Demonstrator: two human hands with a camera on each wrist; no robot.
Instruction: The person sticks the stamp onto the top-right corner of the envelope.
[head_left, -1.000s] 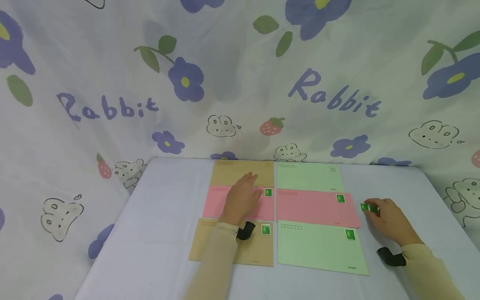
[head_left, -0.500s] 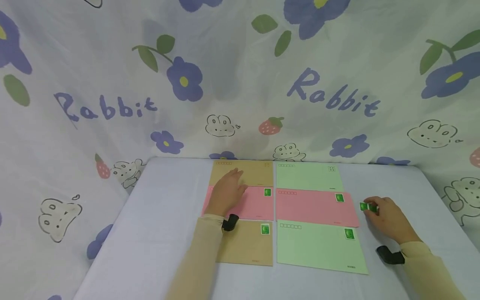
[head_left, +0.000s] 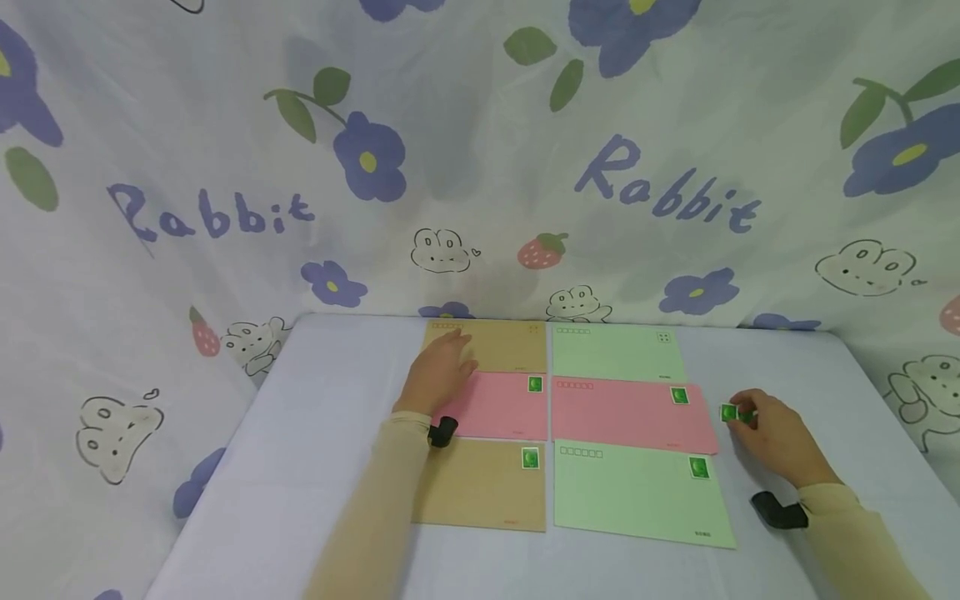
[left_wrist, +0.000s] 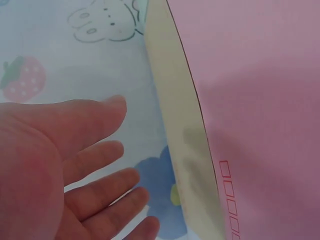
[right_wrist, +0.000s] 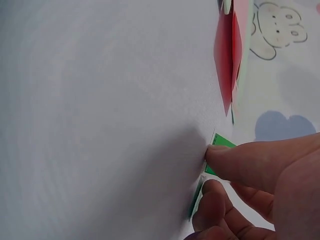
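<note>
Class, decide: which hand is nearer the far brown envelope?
Left. The left hand is at the left end of the far brown envelope; the right hand is far to its right, holding green stamps.

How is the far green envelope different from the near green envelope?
The far green envelope shows a printed square upper right; the near green envelope has a stamp there. The far one lies at the back edge of the table, the near one closer to the camera. Both are pale green, with boxes printed upper left.
</note>
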